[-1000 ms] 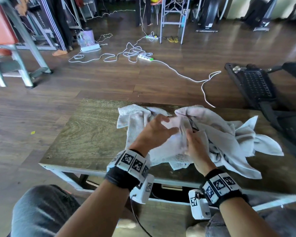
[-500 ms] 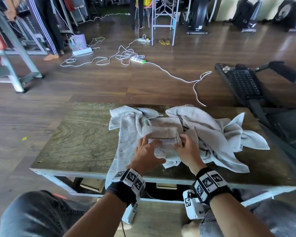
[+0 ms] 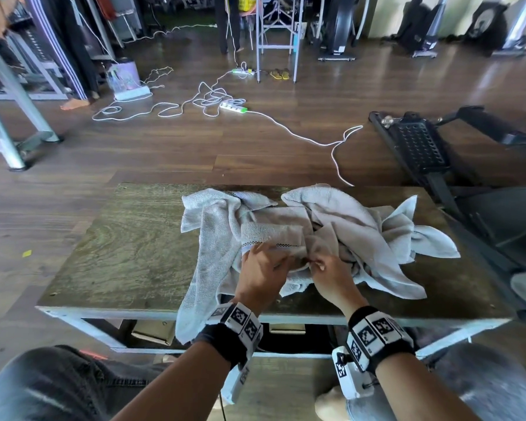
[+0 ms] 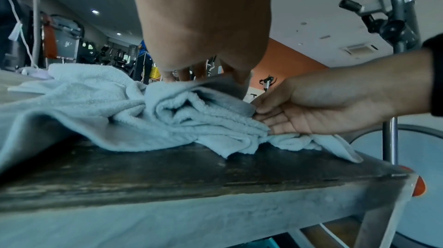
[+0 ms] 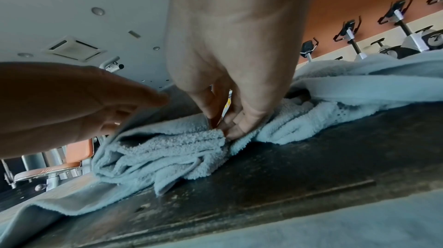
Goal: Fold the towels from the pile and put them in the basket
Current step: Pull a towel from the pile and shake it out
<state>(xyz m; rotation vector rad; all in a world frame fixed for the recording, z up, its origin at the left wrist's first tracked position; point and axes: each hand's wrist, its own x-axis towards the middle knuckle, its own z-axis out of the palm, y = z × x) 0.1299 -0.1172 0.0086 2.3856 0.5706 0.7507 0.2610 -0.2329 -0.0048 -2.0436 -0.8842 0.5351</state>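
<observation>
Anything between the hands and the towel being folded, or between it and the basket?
Nothing: the left hand holds the top layer of the folded towel, the right hand pinches its right edge. Loose towels lie beside it on the table. No basket is in view, so that path can't be judged.

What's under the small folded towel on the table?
The folded towel lies on a bigger pale towel that hangs over the near edge of the table. The tabletop right beneath is covered, so anything else there is hidden.
</observation>
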